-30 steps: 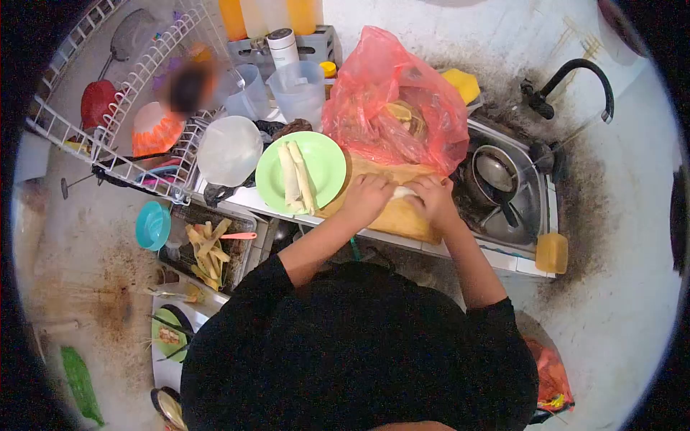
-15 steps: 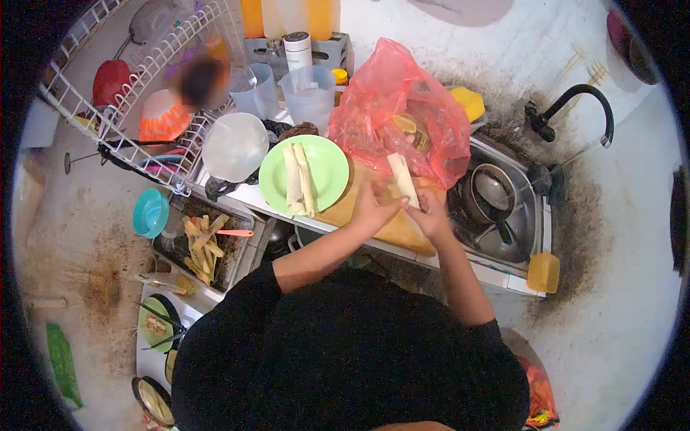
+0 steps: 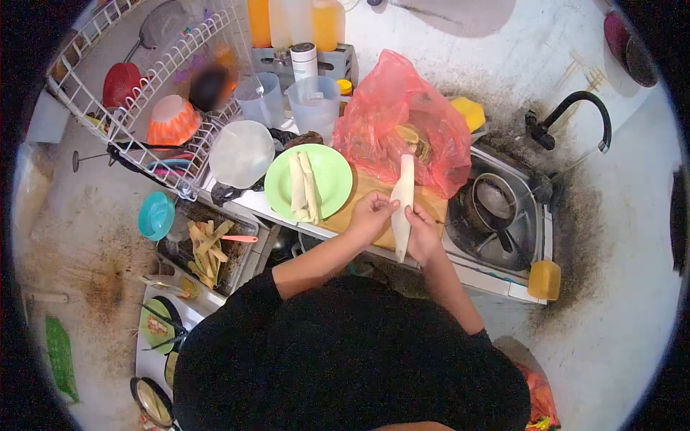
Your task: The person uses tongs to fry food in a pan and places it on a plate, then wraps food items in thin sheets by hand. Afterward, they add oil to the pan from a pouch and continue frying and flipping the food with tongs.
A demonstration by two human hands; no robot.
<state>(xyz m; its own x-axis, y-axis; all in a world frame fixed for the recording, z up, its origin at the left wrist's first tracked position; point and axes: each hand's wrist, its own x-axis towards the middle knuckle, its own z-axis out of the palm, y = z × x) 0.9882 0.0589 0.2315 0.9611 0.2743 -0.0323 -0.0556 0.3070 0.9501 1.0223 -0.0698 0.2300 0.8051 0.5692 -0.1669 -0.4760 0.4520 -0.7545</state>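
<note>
Over the wooden cutting board [image 3: 357,205] I hold a long pale wrapper roll [image 3: 406,179], like an uncooked spring roll, nearly upright in view and tapering at both ends. My left hand [image 3: 374,218] pinches its left edge near the middle. On its right side, my right hand [image 3: 424,230] grips it with thumb and fingers. To the left, two similar pale rolls [image 3: 303,187] lie side by side on a green plate [image 3: 336,188]. Just beyond my hands sits a translucent red plastic bag [image 3: 381,108] with brownish-yellow contents.
At right is a sink [image 3: 528,248] holding a pan [image 3: 492,194], with a black faucet [image 3: 582,93] above. Plastic jugs [image 3: 260,100] and a round translucent container [image 3: 242,154] stand behind the plate. A dish rack [image 3: 122,126] and a tray of peel-like strips [image 3: 207,251] are at left.
The roll has turned from a slant to nearly upright and its tapered lower end now shows below my fingers. My right hand has shifted down slightly; the whole view has moved a little.
</note>
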